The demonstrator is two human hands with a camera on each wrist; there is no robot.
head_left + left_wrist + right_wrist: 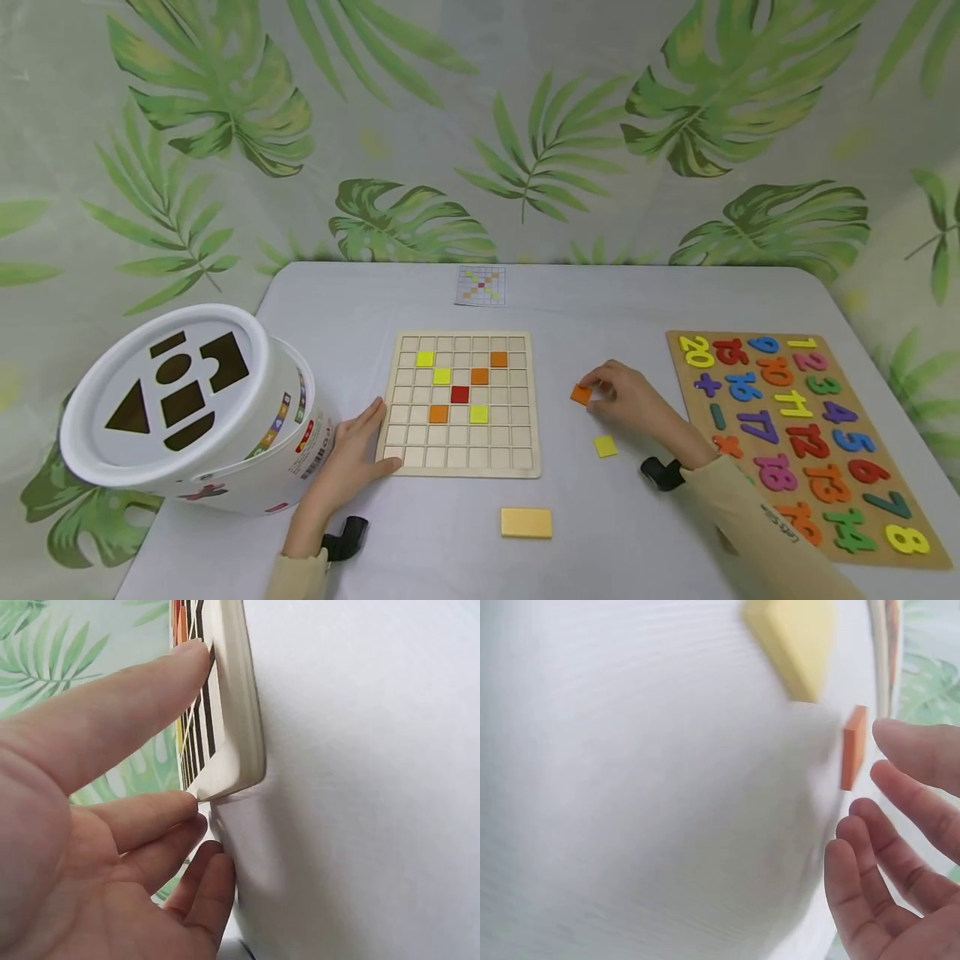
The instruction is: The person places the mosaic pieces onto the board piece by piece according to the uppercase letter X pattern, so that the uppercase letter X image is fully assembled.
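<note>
A wooden grid board [460, 468] lies on the table with yellow, orange and red square tiles in its cells, forming part of an X. My left hand [352, 454] rests against its left edge, fingers extended; in the left wrist view the thumb [142, 697] lies over the near corner. To the board's right, my right hand [626, 398] reaches over a loose orange tile [580, 395], thumb and fingertips right at it. In the right wrist view, that orange tile [853, 748] shows just beyond the spread fingertips. A yellow tile [605, 447] lies nearer.
A small pattern card [481, 286] lies behind the board. At left stands a white bucket [300, 467] with a shape-cutout lid [135, 358]. A number puzzle board [686, 379] is at right. A pale yellow block [526, 523] lies in front.
</note>
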